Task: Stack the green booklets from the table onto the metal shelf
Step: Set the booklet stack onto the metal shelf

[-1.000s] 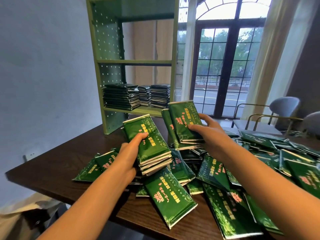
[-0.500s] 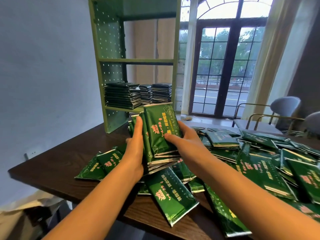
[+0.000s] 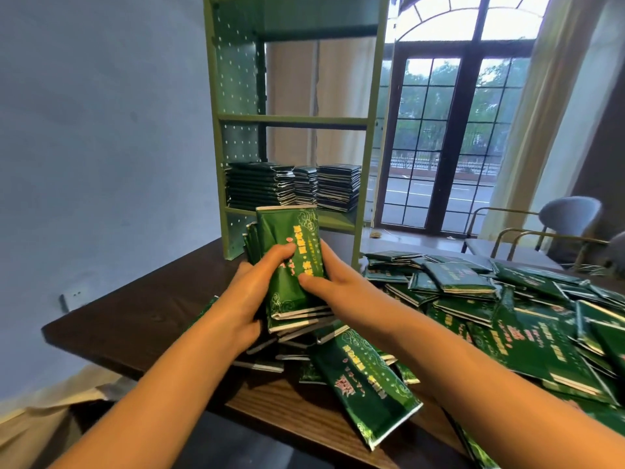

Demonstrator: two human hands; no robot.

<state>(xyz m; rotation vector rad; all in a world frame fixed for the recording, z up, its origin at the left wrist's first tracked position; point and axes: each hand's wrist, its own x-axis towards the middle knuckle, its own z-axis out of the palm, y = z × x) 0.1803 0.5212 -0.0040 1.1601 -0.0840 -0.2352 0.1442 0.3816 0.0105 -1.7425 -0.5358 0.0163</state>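
Both hands grip one bundle of green booklets (image 3: 291,238), tilted up on its lower edge above the table. My left hand (image 3: 245,299) holds its left side, thumb across the cover. My right hand (image 3: 338,286) presses the right side. A loose heap of green booklets (image 3: 507,319) covers the dark wooden table (image 3: 135,319) to the right and below my hands. The green metal shelf (image 3: 291,120) stands at the table's far edge, with three stacks of booklets (image 3: 291,186) on its lowest board.
The shelf's middle board holds nothing. A single booklet (image 3: 365,384) lies near the table's front edge. Grey chairs (image 3: 561,225) stand at the right by the window doors. A blue wall is on the left.
The two separate handfuls have been brought together into one bundle held between both hands, and the bundle has been raised slightly toward the shelf.
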